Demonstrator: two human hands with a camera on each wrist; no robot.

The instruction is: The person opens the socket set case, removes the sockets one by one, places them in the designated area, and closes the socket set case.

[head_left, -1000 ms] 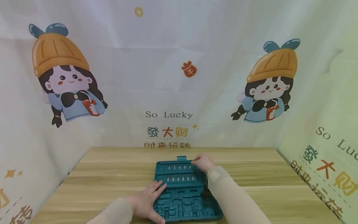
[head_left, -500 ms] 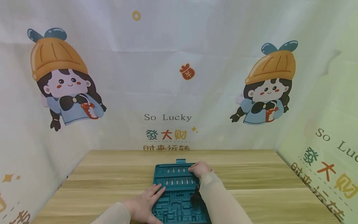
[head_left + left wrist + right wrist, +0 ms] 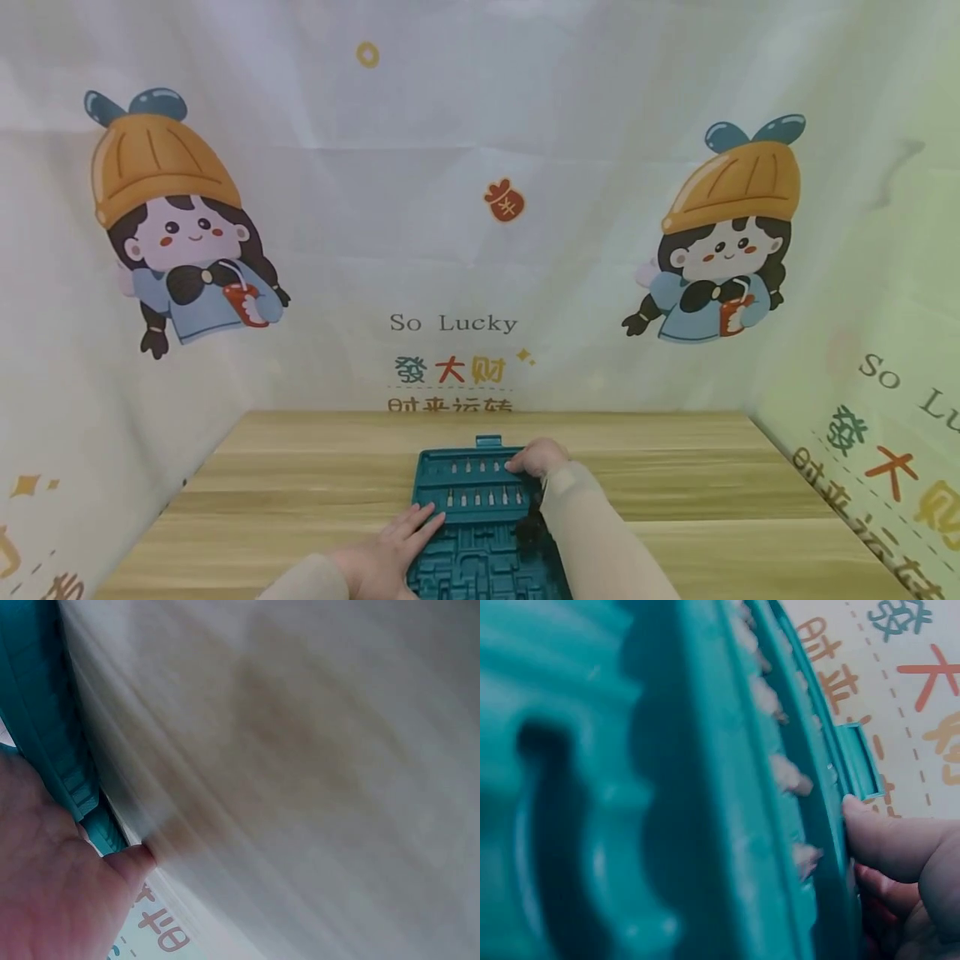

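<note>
A teal bit case point(image 3: 480, 530) lies open on the table, with two rows of small screwdriver bits point(image 3: 482, 497) standing in its far half. Molded recesses fill the near half. Spread fingers of my left hand point(image 3: 386, 554) rest on the case's left edge; in the left wrist view the thumb reaches along its side. At the far right corner, my right hand point(image 3: 542, 457) has its thumb and curled fingers at the right end of the far row, pinching a bit there that they mostly hide. The right wrist view shows the thumb point(image 3: 889, 836) against the rim beside the latch point(image 3: 860, 760).
The wooden table point(image 3: 675, 475) extends to both sides of the case. A printed cloth point(image 3: 570, 275) hangs behind it and along the sides. Something black point(image 3: 529, 532), partly behind the right sleeve, hangs over the case's right side.
My right hand has come from the case's far rim slightly inward, down to the far row of bits, then stayed there. The left hand keeps its place. The head view has tilted up slightly.
</note>
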